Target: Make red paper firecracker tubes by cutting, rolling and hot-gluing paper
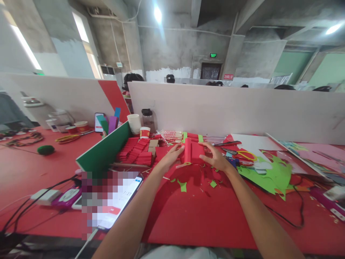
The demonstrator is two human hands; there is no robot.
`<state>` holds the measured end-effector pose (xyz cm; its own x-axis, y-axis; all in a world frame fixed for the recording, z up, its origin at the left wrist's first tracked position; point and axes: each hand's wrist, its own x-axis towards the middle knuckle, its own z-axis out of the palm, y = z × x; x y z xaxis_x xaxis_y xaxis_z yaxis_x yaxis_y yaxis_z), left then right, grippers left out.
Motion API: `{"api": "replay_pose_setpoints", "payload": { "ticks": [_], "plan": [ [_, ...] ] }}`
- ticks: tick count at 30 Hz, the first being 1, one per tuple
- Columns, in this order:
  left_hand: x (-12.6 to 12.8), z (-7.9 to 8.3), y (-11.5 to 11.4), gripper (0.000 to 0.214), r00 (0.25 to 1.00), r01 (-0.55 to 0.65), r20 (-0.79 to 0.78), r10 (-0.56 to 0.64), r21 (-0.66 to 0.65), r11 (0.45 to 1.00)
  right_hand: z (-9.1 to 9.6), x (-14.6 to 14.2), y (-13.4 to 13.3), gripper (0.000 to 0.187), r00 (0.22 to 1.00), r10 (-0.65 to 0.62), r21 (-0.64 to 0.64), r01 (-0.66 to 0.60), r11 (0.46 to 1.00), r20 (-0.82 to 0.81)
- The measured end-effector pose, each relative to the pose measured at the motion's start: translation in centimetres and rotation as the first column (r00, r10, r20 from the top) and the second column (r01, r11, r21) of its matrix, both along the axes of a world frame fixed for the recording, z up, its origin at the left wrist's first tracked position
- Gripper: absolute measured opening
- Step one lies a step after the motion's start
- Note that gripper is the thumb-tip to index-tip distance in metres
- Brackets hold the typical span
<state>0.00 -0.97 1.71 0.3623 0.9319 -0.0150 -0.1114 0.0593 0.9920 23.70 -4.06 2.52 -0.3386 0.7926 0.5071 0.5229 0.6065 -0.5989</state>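
Ahead of me, above the red tabletop, is a red paper piece (pixel 198 154) with a rolled red tube (pixel 188 151) standing at its left part. A pale yellowish bit shows at the tube's lower end. My left hand (pixel 174 154) grips the left side, its fingertips close to the tube. At the right edge, my right hand (pixel 217 158) holds the piece between thumb and fingers. Green paper scraps (pixel 182 186) and small red bits lie just below. Some fingers are hidden behind the paper.
Stacked red strips (pixel 136 151) lie left, beside a green divider (pixel 105 151). A phone (pixel 121 201) with a cable is near my left forearm. Yellow-handled scissors (pixel 246 155) and cut green sheets (pixel 269 172) lie right. A white partition (pixel 229 111) stands behind; cups and a bottle (pixel 147 120) stand before it.
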Motion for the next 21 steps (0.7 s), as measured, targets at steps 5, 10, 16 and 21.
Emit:
{"api": "replay_pose_setpoints", "payload": {
  "ticks": [5,10,16,21],
  "plan": [
    [0.08,0.01,-0.06,0.051,1.0,-0.015,-0.022,0.015,0.025,1.0,-0.16,0.05,0.13,0.057,1.0,-0.004,-0.026,0.004,1.0,-0.014],
    [-0.05,0.38,-0.53,0.061,0.997,-0.017,-0.071,0.021,0.058,0.998,-0.49,0.15,0.32,0.062,1.0,0.007,-0.018,-0.007,1.0,0.003],
    [-0.08,0.42,-0.79,0.064,0.994,0.007,-0.105,0.001,0.074,0.997,-0.53,0.11,0.27,0.064,0.998,0.027,-0.01,-0.027,1.0,0.05],
    [-0.05,0.27,-0.93,0.073,0.988,0.03,-0.151,-0.015,0.094,0.995,-0.55,0.02,0.27,0.068,0.994,0.056,-0.024,-0.054,0.998,0.089]
  ]
}}
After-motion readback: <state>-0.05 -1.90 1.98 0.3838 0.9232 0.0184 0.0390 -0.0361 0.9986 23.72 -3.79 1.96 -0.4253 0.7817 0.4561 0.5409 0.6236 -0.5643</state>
